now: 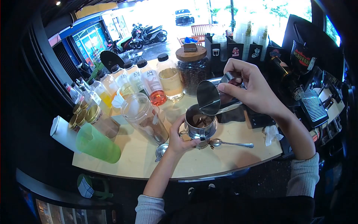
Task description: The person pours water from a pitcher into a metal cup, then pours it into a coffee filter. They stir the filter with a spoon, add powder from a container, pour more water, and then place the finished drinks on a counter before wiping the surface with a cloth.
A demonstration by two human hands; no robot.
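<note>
My right hand [250, 86] is closed on the handle of a steel milk pitcher [209, 99]. The pitcher tilts leftward, its spout just over a metal drip coffee filter [195, 132]. Dark brown coffee shows inside the filter, which appears to sit on a small glass, mostly hidden. Around the filter's near left side curls my left hand [178, 139], thumb at its base. A metal spoon [235, 144] lies to the right, with dark grounds beside its bowl. Left of the filter, partly behind my wrist, rests a round metal lid [161, 151].
A clear canister with brown powder [151, 127] stands left of the filter, beyond it a green pitcher [99, 143]. Several syrup bottles [153, 84] and a coffee bean jar [192, 72] line the back. A crumpled tissue [272, 135] lies right, near an espresso machine [317, 100].
</note>
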